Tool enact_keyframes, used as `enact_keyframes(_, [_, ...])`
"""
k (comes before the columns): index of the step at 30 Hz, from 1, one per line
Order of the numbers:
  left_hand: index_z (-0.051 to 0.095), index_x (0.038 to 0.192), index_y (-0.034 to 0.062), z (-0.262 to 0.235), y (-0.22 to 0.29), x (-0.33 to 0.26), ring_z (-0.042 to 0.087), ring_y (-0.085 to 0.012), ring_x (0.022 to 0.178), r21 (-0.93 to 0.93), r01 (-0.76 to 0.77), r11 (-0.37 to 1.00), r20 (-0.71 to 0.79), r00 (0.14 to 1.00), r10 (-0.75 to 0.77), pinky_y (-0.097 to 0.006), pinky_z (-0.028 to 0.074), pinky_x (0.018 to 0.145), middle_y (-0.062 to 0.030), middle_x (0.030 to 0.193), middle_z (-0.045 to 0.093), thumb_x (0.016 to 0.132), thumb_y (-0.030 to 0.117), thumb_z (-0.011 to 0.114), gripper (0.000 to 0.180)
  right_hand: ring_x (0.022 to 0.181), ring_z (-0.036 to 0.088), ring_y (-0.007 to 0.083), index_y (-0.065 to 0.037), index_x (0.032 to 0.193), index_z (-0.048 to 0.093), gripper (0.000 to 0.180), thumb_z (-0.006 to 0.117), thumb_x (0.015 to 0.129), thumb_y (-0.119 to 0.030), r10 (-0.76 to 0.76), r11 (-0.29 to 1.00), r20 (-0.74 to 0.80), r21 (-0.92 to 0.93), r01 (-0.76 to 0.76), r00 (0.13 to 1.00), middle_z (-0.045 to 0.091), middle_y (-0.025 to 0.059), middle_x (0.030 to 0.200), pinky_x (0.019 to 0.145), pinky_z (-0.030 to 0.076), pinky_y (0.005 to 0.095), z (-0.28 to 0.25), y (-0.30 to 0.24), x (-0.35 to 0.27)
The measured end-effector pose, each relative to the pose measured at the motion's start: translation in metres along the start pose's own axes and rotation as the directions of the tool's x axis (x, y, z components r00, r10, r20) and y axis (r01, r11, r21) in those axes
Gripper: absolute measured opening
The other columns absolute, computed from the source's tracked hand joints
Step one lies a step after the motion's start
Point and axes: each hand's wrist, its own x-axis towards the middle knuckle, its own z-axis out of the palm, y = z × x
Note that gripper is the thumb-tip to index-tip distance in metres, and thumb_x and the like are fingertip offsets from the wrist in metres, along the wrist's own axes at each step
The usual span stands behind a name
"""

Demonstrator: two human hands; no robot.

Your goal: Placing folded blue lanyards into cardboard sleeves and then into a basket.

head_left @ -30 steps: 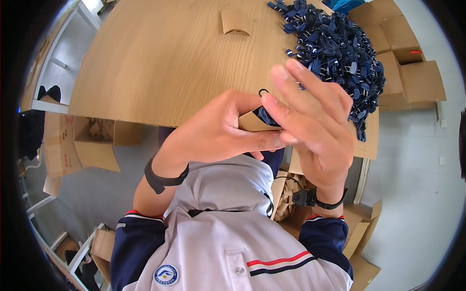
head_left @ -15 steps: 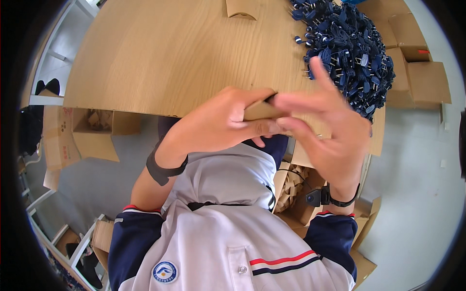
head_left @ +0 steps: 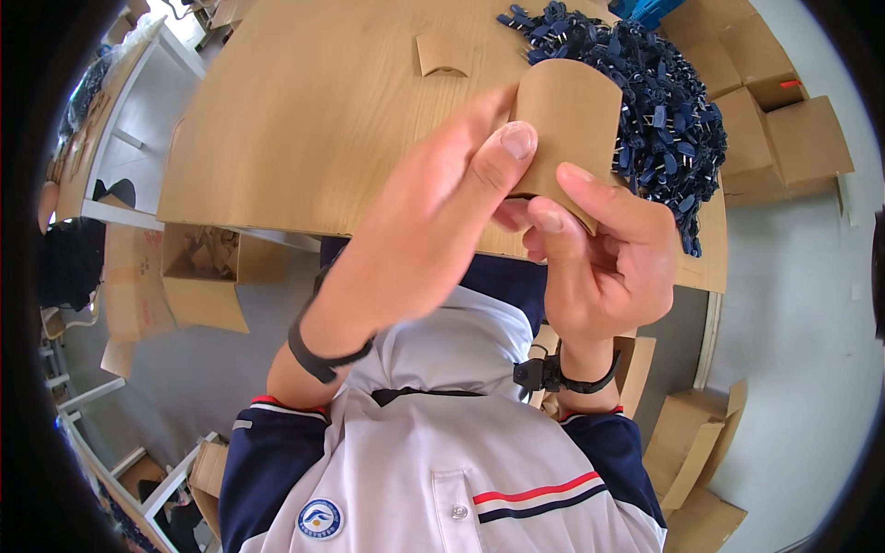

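two hands, left hand (head_left: 433,230) and right hand (head_left: 604,263), pinching one curved cardboard piece (head_left: 570,124)

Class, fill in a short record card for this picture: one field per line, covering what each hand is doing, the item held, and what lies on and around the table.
Left hand: left hand grips the cardboard piece from the left, thumb on its lower edge
Right hand: right hand pinches the same piece from below
Held item: plain brown cardboard, curved, raised above the table edge
Table: wooden table
On table: heap of small dark blue parts; a second small cardboard piece
Beside table: open cardboard boxes right, open carton left
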Motion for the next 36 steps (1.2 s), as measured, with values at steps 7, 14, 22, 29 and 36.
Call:
enact_keyframes(7, [0.069, 0.099, -0.0021, 0.020, -0.010, -0.021, 0.069, -0.0143, 0.066, 0.566, -0.527, 0.634, -0.171, 0.677, 0.716, -0.022, 0.052, 0.056, -0.0117, 0.086, 0.072, 0.084, 0.000, 0.069, 0.015, 0.060, 0.062, 0.0105, 0.010, 0.101, 0.060, 0.014, 0.061, 0.087, 0.008, 0.077, 0.915, -0.151, 0.403, -0.010, 0.985, 0.068, 0.0183, 0.080, 0.049, 0.050, 0.0199, 0.012, -0.024, 0.005])
enact_keyframes(14, [0.068, 0.099, -0.0024, 0.016, -0.011, -0.019, 0.069, -0.0157, 0.065, 0.602, -0.523, 0.604, -0.181, 0.647, 0.741, -0.023, 0.052, 0.054, -0.0106, 0.085, 0.072, 0.084, -0.006, 0.064, 0.015, 0.064, 0.062, 0.0096, 0.008, 0.104, 0.062, 0.015, 0.060, 0.090, 0.003, 0.129, 0.919, -0.012, 0.378, -0.115, 0.992, 0.068, 0.0141, 0.085, 0.051, 0.049, 0.0205, 0.001, -0.023, 0.008])
enact_keyframes(22, [0.070, 0.101, 0.0054, -0.011, -0.027, -0.029, 0.063, -0.0189, 0.059, 0.593, -0.711, 0.379, 0.295, 0.630, 0.719, -0.027, 0.046, 0.049, -0.0095, 0.078, 0.068, 0.070, 0.000, 0.073, 0.032, 0.082, 0.062, 0.0193, 0.004, 0.115, 0.058, 0.034, 0.050, 0.096, -0.023, 0.577, 0.225, 0.515, 0.646, -0.730, 0.634, 0.066, 0.0102, 0.097, 0.074, 0.050, 0.0310, 0.000, -0.027, 0.019])
enact_keyframes(29, [0.070, 0.091, -0.0025, -0.019, 0.039, -0.014, 0.059, -0.0286, 0.102, 0.712, -0.457, 0.533, 0.135, 0.834, 0.535, -0.037, 0.048, 0.082, -0.0178, 0.100, 0.066, 0.082, 0.012, 0.066, 0.018, 0.068, 0.057, 0.0127, 0.002, 0.107, 0.058, 0.024, 0.053, 0.096, -0.019, 0.411, 0.342, 0.583, 0.614, -0.711, 0.701, 0.062, 0.0098, 0.085, 0.053, 0.044, 0.0244, -0.003, -0.031, 0.012])
enact_keyframes(36, [0.070, 0.086, -0.0025, -0.040, 0.052, 0.001, 0.055, -0.0340, 0.109, 0.499, -0.491, 0.714, 0.544, 0.819, 0.183, -0.046, 0.040, 0.095, -0.0238, 0.119, 0.061, 0.089, 0.025, 0.061, 0.029, 0.054, 0.046, 0.0045, -0.002, 0.093, 0.059, 0.016, 0.057, 0.095, -0.018, 0.378, 0.257, 0.727, 0.512, -0.820, 0.573, 0.057, 0.0041, 0.074, 0.040, 0.031, 0.0202, -0.009, -0.033, 0.009])
